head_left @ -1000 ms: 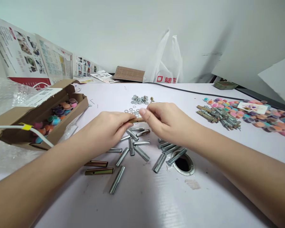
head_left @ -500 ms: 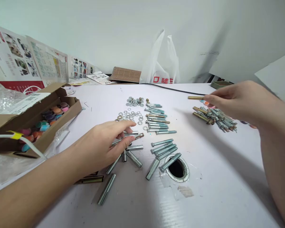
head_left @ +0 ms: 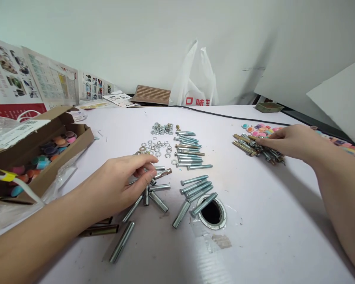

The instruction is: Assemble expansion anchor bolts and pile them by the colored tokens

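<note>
Low over the pile of assembled expansion bolts (head_left: 270, 154) at the right, my right hand (head_left: 290, 142) is closed on the end of a brass-coloured expansion bolt (head_left: 253, 137), which lies against the pile. My left hand (head_left: 133, 175) hovers over scattered metal sleeves (head_left: 159, 202), its fingers loosely bent and a gap between thumb and index finger. A brownish sleeve (head_left: 163, 173) lies just beyond the left fingertips; whether they touch it is hard to see. Loose bolts (head_left: 191, 152) lie in rows at the middle, beside washers (head_left: 157, 149) and nuts (head_left: 162, 128).
A cardboard box (head_left: 77, 138) of coloured caps stands at the left on bubble wrap. A round hole (head_left: 211, 213) opens in the tabletop, one bolt across its rim. A white plastic bag (head_left: 195, 86), a black cable (head_left: 219, 113) and loose coloured caps (head_left: 263, 128) lie farther back.
My right hand has lowered the brass-coloured bolt from above onto the pile. My left hand stays over the sleeves. The whole view has shifted slightly.
</note>
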The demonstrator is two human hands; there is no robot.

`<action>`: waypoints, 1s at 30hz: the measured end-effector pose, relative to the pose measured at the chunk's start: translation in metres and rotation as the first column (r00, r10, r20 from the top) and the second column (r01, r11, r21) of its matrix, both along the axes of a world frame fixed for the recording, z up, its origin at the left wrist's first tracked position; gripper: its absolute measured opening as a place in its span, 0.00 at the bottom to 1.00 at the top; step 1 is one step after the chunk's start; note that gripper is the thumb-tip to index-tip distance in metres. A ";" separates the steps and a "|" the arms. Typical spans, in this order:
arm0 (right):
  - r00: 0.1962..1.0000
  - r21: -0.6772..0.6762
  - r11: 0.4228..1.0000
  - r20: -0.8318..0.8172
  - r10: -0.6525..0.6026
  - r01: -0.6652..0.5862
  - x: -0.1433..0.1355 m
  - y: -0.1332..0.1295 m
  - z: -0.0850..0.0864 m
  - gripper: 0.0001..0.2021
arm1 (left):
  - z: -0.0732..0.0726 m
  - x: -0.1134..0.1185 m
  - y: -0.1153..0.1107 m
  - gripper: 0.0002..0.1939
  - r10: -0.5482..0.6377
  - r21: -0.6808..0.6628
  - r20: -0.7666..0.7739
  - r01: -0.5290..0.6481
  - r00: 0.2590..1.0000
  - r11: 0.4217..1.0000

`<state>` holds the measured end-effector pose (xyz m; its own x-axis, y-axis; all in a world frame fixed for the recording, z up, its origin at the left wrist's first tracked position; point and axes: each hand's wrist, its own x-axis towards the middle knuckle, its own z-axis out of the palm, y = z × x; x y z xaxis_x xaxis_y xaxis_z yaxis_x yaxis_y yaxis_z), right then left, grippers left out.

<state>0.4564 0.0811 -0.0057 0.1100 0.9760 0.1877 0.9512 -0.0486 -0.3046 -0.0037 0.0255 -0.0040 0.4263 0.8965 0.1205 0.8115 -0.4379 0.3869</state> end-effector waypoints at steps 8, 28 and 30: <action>0.973 -0.158 0.962 -0.026 -0.228 0.221 -0.042 -0.020 0.018 0.19 | -0.001 0.001 -0.001 0.18 0.003 0.001 -0.002 -0.003 1.000 1.000; 0.999 -0.246 0.968 -0.010 0.049 -0.050 -0.047 -0.014 0.006 0.19 | -0.001 0.003 -0.001 0.18 -0.001 -0.029 0.019 0.001 1.000 1.000; 0.999 -0.244 0.969 0.021 0.047 -0.040 -0.046 -0.011 0.004 0.19 | -0.002 0.003 -0.001 0.17 -0.003 -0.040 0.021 0.004 1.000 0.999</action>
